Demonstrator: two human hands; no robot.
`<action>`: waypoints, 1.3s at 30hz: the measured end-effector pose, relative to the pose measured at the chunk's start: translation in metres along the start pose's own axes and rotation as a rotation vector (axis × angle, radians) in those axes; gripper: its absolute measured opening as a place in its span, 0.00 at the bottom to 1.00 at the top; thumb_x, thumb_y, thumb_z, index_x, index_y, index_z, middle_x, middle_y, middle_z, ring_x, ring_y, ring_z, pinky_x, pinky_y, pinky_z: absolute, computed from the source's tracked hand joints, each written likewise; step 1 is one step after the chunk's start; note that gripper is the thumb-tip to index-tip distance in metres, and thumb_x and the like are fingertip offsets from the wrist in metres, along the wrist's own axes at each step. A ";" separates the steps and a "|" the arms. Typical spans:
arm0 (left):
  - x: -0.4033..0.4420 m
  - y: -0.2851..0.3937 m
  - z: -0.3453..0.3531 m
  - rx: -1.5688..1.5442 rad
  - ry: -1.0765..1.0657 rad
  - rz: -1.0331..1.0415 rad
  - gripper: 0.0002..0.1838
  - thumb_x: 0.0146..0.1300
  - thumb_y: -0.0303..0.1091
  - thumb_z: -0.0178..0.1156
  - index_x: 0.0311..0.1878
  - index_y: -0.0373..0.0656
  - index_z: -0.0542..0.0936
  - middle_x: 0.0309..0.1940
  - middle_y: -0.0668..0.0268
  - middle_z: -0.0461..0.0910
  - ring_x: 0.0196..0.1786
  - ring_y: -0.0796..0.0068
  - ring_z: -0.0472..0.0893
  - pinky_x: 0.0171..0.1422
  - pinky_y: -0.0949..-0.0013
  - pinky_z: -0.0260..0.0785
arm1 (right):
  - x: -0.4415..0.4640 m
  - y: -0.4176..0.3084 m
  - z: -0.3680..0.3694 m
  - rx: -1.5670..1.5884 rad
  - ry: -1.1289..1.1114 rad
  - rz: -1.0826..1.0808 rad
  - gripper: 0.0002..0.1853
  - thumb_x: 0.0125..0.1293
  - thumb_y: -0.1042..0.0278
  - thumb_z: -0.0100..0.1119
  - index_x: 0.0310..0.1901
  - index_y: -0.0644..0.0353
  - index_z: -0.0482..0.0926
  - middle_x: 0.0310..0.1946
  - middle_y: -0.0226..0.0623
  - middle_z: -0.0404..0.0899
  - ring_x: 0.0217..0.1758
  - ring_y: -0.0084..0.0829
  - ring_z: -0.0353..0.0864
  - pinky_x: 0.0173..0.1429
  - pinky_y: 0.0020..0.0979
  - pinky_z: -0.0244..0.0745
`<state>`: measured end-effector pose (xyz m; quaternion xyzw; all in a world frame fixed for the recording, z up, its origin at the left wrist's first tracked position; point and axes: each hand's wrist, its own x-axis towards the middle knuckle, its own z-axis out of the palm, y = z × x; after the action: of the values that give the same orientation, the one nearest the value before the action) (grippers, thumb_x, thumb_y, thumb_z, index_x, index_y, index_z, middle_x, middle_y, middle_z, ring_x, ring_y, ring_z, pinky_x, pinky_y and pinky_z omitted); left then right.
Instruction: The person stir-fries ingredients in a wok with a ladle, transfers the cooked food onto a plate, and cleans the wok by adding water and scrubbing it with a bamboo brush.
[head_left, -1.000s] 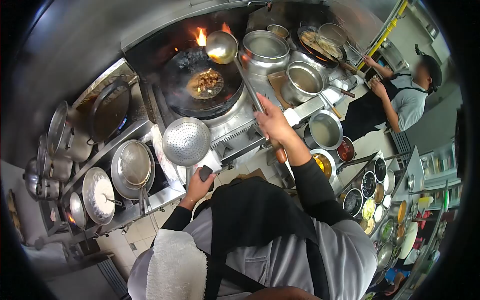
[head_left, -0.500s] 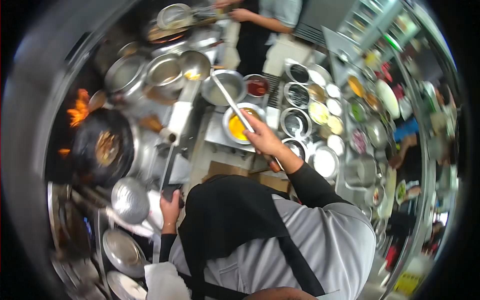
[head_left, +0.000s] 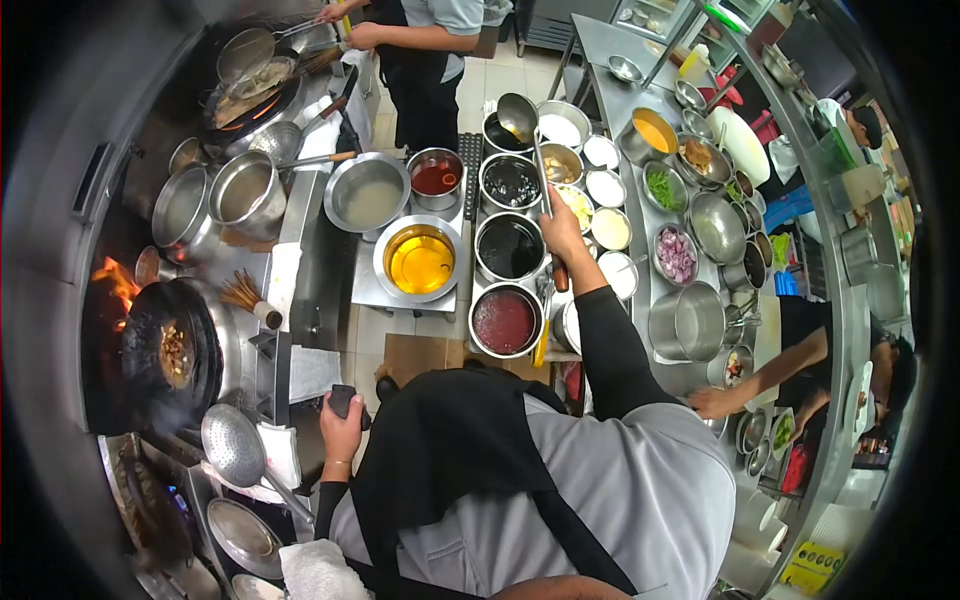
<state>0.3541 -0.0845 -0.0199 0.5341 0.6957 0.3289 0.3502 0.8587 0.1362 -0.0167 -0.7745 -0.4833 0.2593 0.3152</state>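
Observation:
My right hand (head_left: pixel 563 232) is closed around the shaft of a long steel ladle (head_left: pixel 545 180), above its wooden handle end. The ladle's bowl (head_left: pixel 517 115) hangs over the far end of a row of steel pots, by one with dark contents (head_left: pixel 510 181). What the bowl holds is too small to tell. At my left side, my left hand (head_left: pixel 341 432) grips a dark block-like object (head_left: pixel 347 400) whose kind I cannot make out. To its left, a wok (head_left: pixel 172 350) with browned food pieces sits beside tall flames. A perforated skimmer (head_left: pixel 233 445) lies near that hand.
A pot of amber liquid (head_left: pixel 420 262) and a pot of red sauce (head_left: pixel 435 178) stand ahead. Bowls of chopped onion (head_left: pixel 676 254) and greens (head_left: pixel 665 188) line the right counter. One co-worker (head_left: pixel 425 60) stands ahead; another's arm (head_left: pixel 770 375) reaches in from the right.
My right hand has carried the ladle rightward, from near the stove-side pots to over the row of sauce pots. The view has shifted. My left hand stays closed low at my left side.

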 end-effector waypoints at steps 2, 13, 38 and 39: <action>-0.001 0.001 0.005 0.002 0.002 -0.012 0.15 0.65 0.39 0.70 0.42 0.36 0.79 0.30 0.61 0.84 0.33 0.68 0.84 0.42 0.62 0.76 | 0.016 0.033 0.015 0.027 0.016 -0.040 0.38 0.66 0.73 0.57 0.79 0.55 0.61 0.53 0.62 0.84 0.42 0.50 0.89 0.50 0.43 0.83; -0.005 0.017 0.004 0.015 0.072 -0.029 0.14 0.66 0.39 0.69 0.41 0.37 0.79 0.28 0.63 0.84 0.30 0.70 0.84 0.39 0.65 0.76 | -0.001 0.025 -0.015 0.696 -0.180 0.173 0.42 0.70 0.80 0.54 0.83 0.47 0.53 0.20 0.25 0.67 0.15 0.19 0.63 0.17 0.26 0.62; 0.073 -0.174 -0.228 -1.253 0.722 -0.455 0.23 0.71 0.55 0.63 0.45 0.42 0.78 0.30 0.62 0.83 0.27 0.67 0.85 0.26 0.67 0.80 | -0.228 -0.411 0.328 0.293 -1.243 -0.526 0.40 0.72 0.80 0.50 0.83 0.45 0.52 0.27 0.24 0.69 0.19 0.16 0.63 0.21 0.23 0.65; 0.084 -0.179 -0.243 -1.241 0.756 -0.470 0.25 0.71 0.60 0.61 0.42 0.43 0.79 0.28 0.62 0.83 0.25 0.67 0.85 0.27 0.65 0.80 | -0.230 -0.430 0.351 0.033 -1.186 -0.632 0.39 0.72 0.79 0.52 0.83 0.46 0.54 0.39 0.36 0.83 0.30 0.27 0.81 0.33 0.29 0.79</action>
<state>0.0431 -0.0613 -0.0498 -0.0716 0.5511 0.7368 0.3850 0.2676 0.1532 0.0891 -0.3171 -0.7741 0.5435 0.0691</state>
